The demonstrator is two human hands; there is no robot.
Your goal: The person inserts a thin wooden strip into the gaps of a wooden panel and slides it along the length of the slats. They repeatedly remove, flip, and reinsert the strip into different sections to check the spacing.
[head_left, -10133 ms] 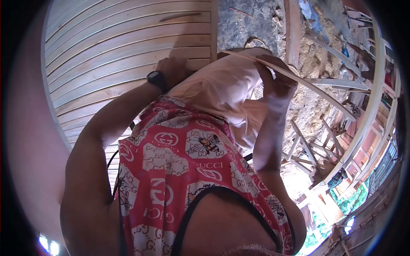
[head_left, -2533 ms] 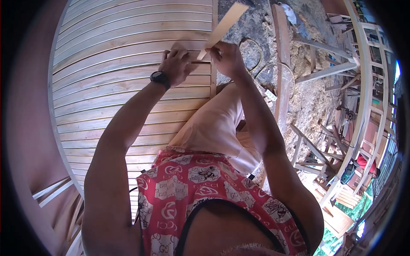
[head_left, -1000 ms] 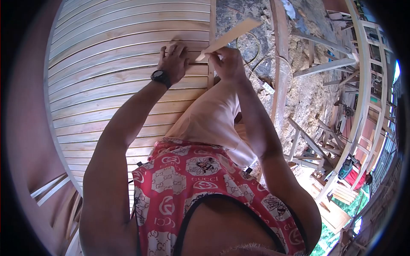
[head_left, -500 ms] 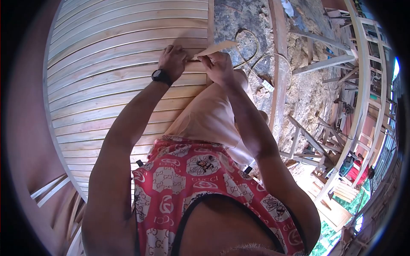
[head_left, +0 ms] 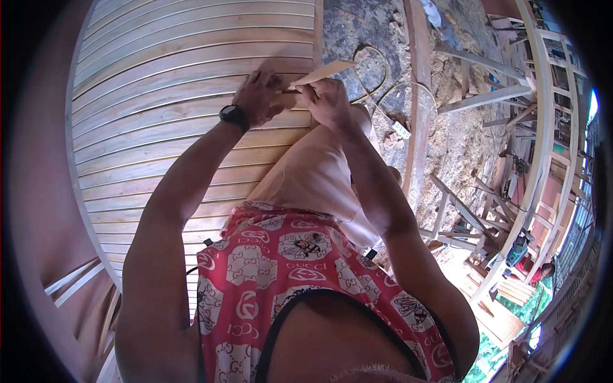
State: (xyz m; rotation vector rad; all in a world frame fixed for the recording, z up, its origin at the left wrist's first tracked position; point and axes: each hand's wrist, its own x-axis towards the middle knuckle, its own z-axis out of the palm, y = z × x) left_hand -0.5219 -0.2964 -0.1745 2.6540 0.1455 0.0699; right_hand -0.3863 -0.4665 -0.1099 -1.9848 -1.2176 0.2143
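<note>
My right hand (head_left: 327, 102) is closed, pinching a thin tan sheet (head_left: 327, 72) that looks like folded sandpaper. One corner of the sheet sticks up to the right, and its lower end meets the slats near my fingertips. Just to the left, my left hand (head_left: 258, 99) is over the slatted wooden panel (head_left: 191, 105), fingers apart, with nothing visible in it. A dark watch (head_left: 234, 117) is on my left wrist. Pale wooden slats with narrow grooves between them make up the panel, and my legs rest against its right side.
A cable (head_left: 385, 70) loops over the dusty floor right of the panel, by a small white power strip (head_left: 400, 130). A long beam (head_left: 418, 96) runs beside it. Timber frames (head_left: 488, 99) stand further right. Another person (head_left: 544, 270) is at the far lower right.
My left hand has drawn back slightly down and left, away from the sheet, and its fingers have spread. My right hand and the sheet stay almost still.
</note>
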